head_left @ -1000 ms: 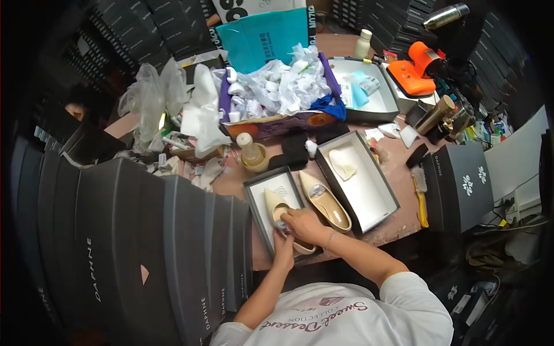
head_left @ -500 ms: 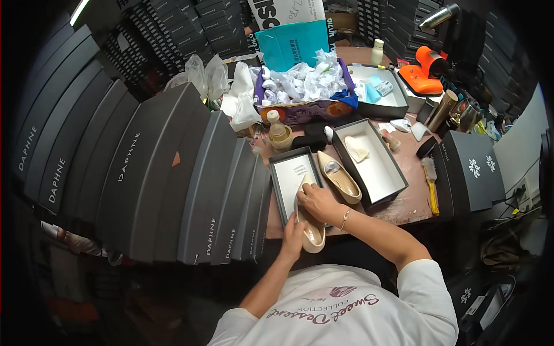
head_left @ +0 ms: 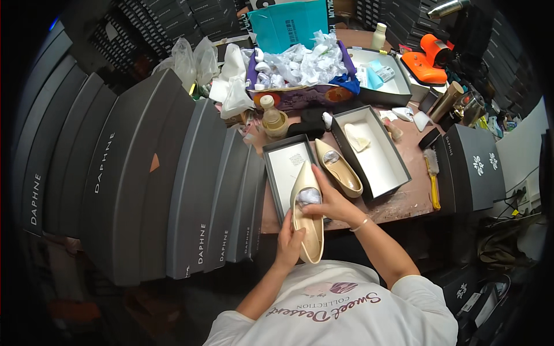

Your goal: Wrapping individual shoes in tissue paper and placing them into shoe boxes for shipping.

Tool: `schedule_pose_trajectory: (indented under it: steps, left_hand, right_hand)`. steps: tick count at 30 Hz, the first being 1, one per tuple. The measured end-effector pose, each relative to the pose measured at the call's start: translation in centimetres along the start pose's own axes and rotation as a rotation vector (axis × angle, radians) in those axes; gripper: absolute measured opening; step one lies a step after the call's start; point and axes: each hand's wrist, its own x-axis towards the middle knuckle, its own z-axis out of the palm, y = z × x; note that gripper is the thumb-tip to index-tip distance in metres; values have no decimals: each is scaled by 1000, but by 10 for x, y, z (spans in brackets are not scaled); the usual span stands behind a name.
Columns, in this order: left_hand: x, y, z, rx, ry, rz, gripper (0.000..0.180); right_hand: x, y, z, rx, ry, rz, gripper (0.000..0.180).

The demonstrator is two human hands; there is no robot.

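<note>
Head view: a cream pointed-toe pump (head_left: 303, 175) is in both hands, sole down, toe away from the wearer, over the near end of an open box half (head_left: 281, 199). Left hand (head_left: 289, 243) grips the left side near the heel, thumb over the rim; right hand (head_left: 332, 203) closes on the right side, thumb by a white paper wad (head_left: 309, 197) in the opening. The 2-sided hold probably steadies the shoe and leaves its mouth accessible. Contact with the box half: cannot tell.

Matching pump (head_left: 341, 168) lies between that half and an open shoebox (head_left: 388, 167), likely to keep the 2 together. Row of grey shoeboxes (head_left: 135, 179) walls off the left; purple carton (head_left: 288, 99) of crumpled paper blocks the back. Yellow-handled brush (head_left: 434, 187) lies right, well apart.
</note>
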Motion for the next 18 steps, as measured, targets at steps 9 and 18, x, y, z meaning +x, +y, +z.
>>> schedule_pose_trajectory:
  steps: [9, 18]
  left_hand:
    - [-18, 10, 22, 307, 25, 96, 68]
    - [-8, 18, 5, 187, -21, 101, 67]
  right_hand:
    - [11, -6, 15, -358, 254, -81, 61]
    - [26, -51, 0, -244, 30, -1, 67]
